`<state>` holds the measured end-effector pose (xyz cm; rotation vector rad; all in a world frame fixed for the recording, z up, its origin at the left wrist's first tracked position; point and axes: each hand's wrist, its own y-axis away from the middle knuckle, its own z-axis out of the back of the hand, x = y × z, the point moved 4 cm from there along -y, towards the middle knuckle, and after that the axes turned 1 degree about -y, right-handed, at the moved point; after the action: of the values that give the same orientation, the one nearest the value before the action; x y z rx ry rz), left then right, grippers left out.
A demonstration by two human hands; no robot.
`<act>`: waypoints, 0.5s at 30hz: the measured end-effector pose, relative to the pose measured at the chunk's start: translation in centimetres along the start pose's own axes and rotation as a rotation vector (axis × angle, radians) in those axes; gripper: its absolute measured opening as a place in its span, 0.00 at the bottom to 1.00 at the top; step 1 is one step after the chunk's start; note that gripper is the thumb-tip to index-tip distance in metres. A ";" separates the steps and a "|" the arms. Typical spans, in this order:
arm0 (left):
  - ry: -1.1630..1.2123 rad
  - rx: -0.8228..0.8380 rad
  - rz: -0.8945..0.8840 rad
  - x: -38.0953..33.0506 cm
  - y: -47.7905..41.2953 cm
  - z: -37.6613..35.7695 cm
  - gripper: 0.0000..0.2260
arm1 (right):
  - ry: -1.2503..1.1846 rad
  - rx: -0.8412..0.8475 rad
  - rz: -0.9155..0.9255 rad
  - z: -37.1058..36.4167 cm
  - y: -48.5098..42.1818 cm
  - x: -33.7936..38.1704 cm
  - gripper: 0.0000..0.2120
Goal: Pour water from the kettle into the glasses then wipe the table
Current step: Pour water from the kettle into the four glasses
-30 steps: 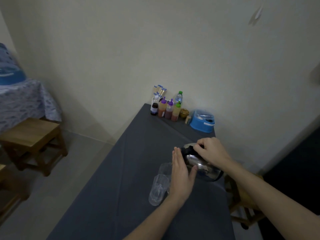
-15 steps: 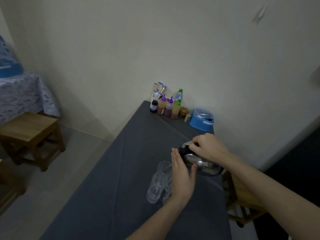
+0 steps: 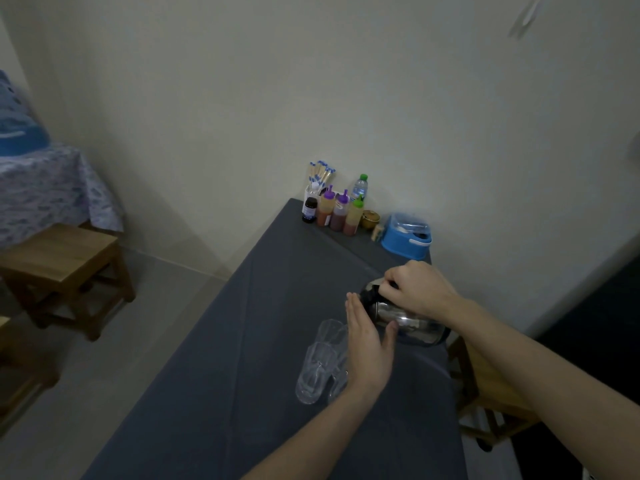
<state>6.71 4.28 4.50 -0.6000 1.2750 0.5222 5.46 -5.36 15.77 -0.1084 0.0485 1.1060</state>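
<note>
A steel kettle point(image 3: 398, 318) with a black top is tilted left over the grey-clothed table point(image 3: 263, 306). My right hand point(image 3: 420, 289) is shut on its top handle. Clear glasses stand just left of it: one near glass point(image 3: 313, 372), one farther glass point(image 3: 329, 330), and a third glass point(image 3: 341, 374) mostly hidden behind my left hand point(image 3: 367, 351). That hand is flat, fingers straight and together, its thumb touching the kettle's side, and it holds nothing. No water stream is visible.
Sauce bottles point(image 3: 337, 213), a chopstick holder point(image 3: 320, 178), a water bottle point(image 3: 360, 187) and a blue plastic box point(image 3: 407, 237) stand at the table's far end by the wall. Wooden stools sit on the floor at left point(image 3: 65, 268) and right point(image 3: 491, 403).
The kettle and my right hand have shifted slightly away and tilted a bit more toward the glasses. My left hand stays flat against the kettle's side.
</note>
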 end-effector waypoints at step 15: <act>0.012 -0.059 0.052 0.6 -0.1 -0.1 0.39 | 0.052 0.021 0.127 -0.1 -1.0 1.3 0.18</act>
<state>6.81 4.20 3.92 -0.6212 1.2926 0.6017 6.90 -4.63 15.65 -0.1171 0.1149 1.2293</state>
